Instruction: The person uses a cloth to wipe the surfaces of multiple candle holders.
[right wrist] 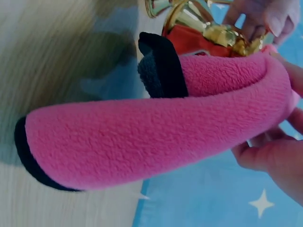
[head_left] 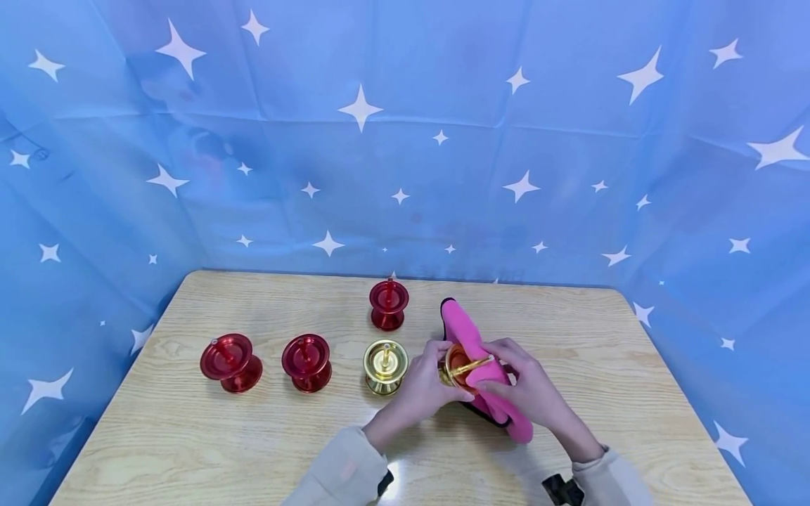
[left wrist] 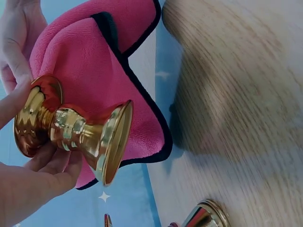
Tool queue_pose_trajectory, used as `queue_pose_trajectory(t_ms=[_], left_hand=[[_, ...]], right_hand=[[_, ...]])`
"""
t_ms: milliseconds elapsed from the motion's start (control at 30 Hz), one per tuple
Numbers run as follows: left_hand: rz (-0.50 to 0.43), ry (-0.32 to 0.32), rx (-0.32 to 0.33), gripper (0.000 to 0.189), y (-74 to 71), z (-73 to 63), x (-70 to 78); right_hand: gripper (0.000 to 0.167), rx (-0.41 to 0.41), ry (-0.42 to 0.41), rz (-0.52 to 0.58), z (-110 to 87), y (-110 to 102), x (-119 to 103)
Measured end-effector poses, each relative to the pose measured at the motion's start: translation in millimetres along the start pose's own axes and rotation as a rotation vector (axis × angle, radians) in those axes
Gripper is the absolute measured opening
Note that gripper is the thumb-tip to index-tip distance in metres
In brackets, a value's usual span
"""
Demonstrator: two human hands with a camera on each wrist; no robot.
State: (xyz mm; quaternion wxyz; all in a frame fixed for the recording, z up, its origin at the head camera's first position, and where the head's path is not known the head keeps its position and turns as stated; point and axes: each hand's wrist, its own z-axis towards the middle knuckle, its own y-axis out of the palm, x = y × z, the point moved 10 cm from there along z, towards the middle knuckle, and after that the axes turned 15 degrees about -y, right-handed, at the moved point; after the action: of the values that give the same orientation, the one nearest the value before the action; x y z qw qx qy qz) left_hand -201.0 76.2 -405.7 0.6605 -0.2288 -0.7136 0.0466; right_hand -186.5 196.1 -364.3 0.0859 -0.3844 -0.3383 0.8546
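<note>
My left hand (head_left: 418,385) grips a gold candle holder (left wrist: 71,125) round its waist, above the table. In the left wrist view its flared foot faces the tabletop; the head view shows its dish tilted to the right, a thin gold stem rising from the middle. A pink cloth (head_left: 465,329) with black edging is in my right hand (head_left: 528,388), pinched between thumb and fingers. Part of that cloth lies against the dish, and the rest hangs down in folds, as the right wrist view shows (right wrist: 142,142). Some of my right fingers are hidden behind it.
Just left of my left hand stands another gold candle holder (head_left: 386,365). A red candle holder (head_left: 388,302) is behind it. Two more red ones, a middle one (head_left: 306,362) and a far-left one (head_left: 230,362), stand on the wooden table (head_left: 190,450). A blue starred curtain (head_left: 405,161) surrounds the table.
</note>
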Motion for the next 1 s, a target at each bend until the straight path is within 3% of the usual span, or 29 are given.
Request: queue_pose_trajectory(t_ms=[267,533,800,1000], left_hand=[[0.029,0.033,-0.098,0.066,8.0,-4.7,4.1],[-0.053,0.025,-0.092,0.065,8.6,-3.2,0.0],[0.025,0.049,-0.108,0.064,9.2,-0.3,-0.2],[0.109,0.065,-0.103,0.064,9.6,0.2,3.9]], right_hand=[[0.044,0.01,-0.001,0.041,-3.0,8,1],[0.036,0.029,0.005,0.07,-0.4,9,3],[0.03,0.05,0.082,0.159,-2.5,10,12],[0.025,0.079,0.091,0.256,-3.5,9,16]])
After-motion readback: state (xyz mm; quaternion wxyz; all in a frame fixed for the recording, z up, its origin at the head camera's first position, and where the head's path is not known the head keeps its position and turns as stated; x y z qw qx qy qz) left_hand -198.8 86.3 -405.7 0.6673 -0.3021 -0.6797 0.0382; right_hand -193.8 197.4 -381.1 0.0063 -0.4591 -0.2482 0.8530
